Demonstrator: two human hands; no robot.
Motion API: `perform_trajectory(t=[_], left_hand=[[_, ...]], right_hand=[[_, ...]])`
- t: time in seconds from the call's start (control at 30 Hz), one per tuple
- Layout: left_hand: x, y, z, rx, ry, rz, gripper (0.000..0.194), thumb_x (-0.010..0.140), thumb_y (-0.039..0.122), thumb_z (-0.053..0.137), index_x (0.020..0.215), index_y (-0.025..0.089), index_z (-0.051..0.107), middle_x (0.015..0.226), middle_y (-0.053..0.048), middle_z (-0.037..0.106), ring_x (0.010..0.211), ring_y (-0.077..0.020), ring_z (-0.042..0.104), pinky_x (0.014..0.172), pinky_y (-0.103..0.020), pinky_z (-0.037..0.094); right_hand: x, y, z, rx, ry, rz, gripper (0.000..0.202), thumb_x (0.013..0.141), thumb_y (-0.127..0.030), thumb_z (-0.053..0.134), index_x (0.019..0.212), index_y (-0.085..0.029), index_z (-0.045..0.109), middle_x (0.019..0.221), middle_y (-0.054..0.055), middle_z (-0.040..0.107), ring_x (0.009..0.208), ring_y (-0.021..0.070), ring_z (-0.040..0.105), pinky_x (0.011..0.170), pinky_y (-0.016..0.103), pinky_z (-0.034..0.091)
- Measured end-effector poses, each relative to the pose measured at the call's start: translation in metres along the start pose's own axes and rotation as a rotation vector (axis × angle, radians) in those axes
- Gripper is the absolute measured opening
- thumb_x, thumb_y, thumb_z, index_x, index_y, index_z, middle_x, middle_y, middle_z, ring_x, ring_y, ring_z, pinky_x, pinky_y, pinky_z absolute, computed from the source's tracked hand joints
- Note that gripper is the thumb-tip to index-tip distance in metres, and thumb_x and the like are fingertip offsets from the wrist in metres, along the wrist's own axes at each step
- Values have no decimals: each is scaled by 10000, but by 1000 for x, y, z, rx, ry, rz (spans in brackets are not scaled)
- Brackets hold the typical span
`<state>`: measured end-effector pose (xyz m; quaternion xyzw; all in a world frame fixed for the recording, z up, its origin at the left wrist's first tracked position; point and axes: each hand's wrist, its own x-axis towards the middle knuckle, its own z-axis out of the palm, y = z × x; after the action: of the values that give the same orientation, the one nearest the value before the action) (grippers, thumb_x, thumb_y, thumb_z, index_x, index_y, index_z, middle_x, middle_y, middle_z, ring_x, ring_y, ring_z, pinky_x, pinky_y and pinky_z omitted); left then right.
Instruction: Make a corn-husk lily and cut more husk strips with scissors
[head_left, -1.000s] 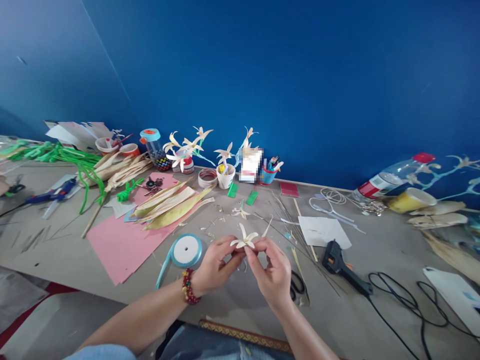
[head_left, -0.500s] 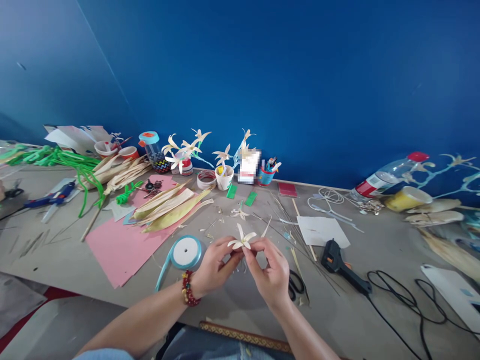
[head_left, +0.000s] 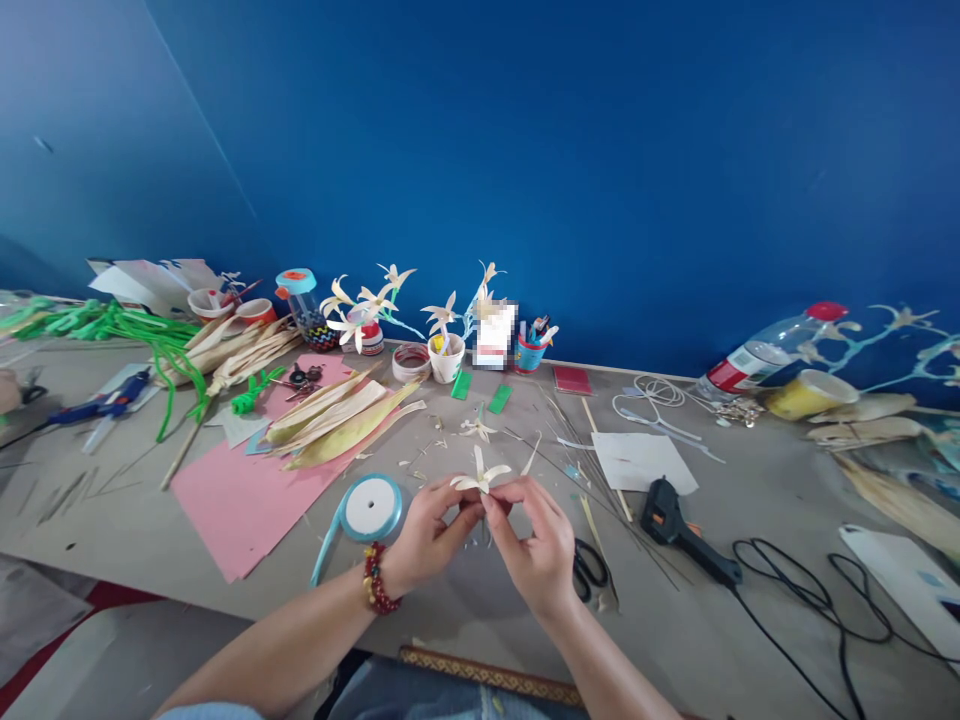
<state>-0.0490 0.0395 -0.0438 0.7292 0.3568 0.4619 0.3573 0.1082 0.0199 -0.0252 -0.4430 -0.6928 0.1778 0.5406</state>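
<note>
Between my two hands is a pale cream flower (head_left: 482, 472) with several narrow petals, apparently of dried husk. My left hand (head_left: 429, 532), with a red bead bracelet (head_left: 377, 580) at its wrist, pinches the flower's base from the left. My right hand (head_left: 534, 540) pinches the same base from the right, its thumb and fingertips close to the left ones. The underside of the flower is hidden by my fingers. A similar flower (head_left: 478, 428) lies on the table just beyond. Black-handled scissors (head_left: 590, 570) lie beside my right wrist, partly covered.
Left of my hands are a blue ribbon spool (head_left: 371, 506), pink paper (head_left: 225, 500) and dried husks (head_left: 345, 415). A black glue gun (head_left: 682, 530) with its cord and a white paper (head_left: 645, 462) lie right. Cups, a bottle (head_left: 776, 350) and finished flowers (head_left: 375, 300) line the blue wall.
The flower has tipped slightly in my fingers, so its petals show more from the side. Both hands keep their pinch, and the view has shifted a little.
</note>
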Motion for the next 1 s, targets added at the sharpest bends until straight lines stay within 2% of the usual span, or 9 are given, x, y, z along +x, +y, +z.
perform_trajectory(t=[0.17,0.27,0.37,0.57,0.8,1.0], left_hand=[[1,2,-1,-17,-12,-77,213,947,314,562,811,175,649,737,-37,672,702,-156,595,672,-247,447],[1,1,-1,-106,-45,-103,271,953,352,550,775,164,629,715,-31,632,683,-145,564,662,-243,443],[1,-3,1,-202,-72,-136,288,953,382,546,789,158,625,735,-37,618,704,-145,550,678,-246,449],[0,-6,2,-297,-104,-180,281,945,385,565,794,156,628,765,-35,604,727,-142,535,683,-242,441],[1,-4,2,-285,-89,-165,269,939,370,582,797,153,651,777,-38,636,740,-145,552,692,-243,444],[0,-10,4,-329,-67,-165,267,921,407,599,850,163,678,842,-54,669,790,-170,590,744,-265,473]], right_hand=[[0,4,-3,7,56,33,79,877,-179,622,935,-229,606,908,62,649,899,235,628,804,383,519],[2,9,-5,152,-22,122,115,899,-236,606,1012,-224,626,1015,85,647,979,243,625,850,393,519],[4,14,-5,380,-119,248,126,912,-303,600,991,-220,652,1042,76,632,949,224,634,789,343,540],[6,14,-2,674,-172,415,141,887,-349,649,910,-211,632,977,50,570,810,174,577,647,273,516],[8,13,-2,693,-181,369,135,879,-338,670,824,-215,648,961,48,572,869,194,569,696,287,495],[8,13,-2,654,-138,353,126,845,-340,706,868,-225,661,991,53,593,918,210,593,793,315,494]])
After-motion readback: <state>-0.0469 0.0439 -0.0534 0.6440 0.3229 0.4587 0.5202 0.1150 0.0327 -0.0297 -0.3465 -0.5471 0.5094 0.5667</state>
